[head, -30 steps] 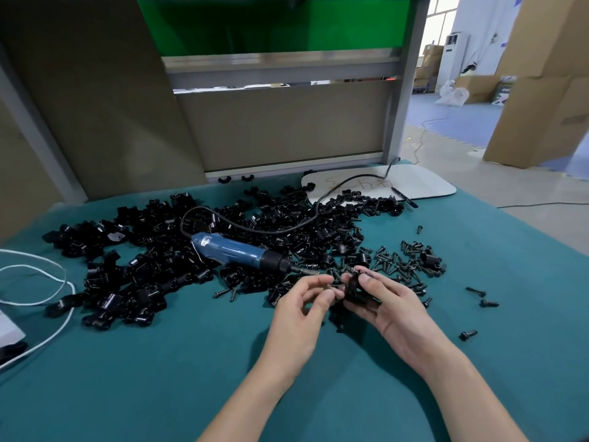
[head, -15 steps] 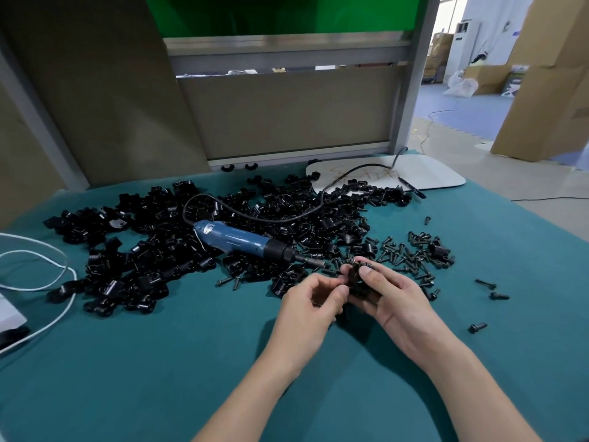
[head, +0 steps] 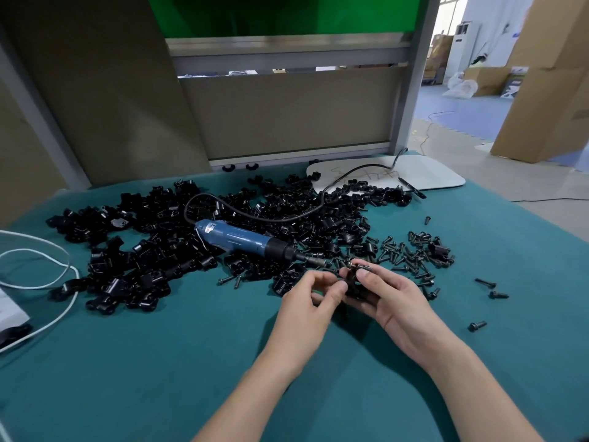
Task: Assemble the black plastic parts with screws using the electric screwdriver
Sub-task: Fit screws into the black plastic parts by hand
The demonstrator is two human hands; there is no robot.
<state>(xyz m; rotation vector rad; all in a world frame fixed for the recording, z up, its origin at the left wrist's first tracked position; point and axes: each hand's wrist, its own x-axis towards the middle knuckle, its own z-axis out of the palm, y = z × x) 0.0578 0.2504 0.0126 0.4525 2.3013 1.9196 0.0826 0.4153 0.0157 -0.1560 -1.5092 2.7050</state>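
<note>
From the head view, your right hand (head: 387,293) grips a black plastic part (head: 352,282), apparently with a screw; your left hand (head: 310,301) pinches beside it. The electric screwdriver (head: 245,239) lies unused on the surface (head: 159,362); most parts (head: 153,250) remain loose.

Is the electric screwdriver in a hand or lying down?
Lying down. The electric screwdriver rests on the pile of black parts; neither hand touches it.

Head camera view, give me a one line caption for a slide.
Both hands, left and right, hold a black plastic part beside the idle blue electric screwdriver.
</note>
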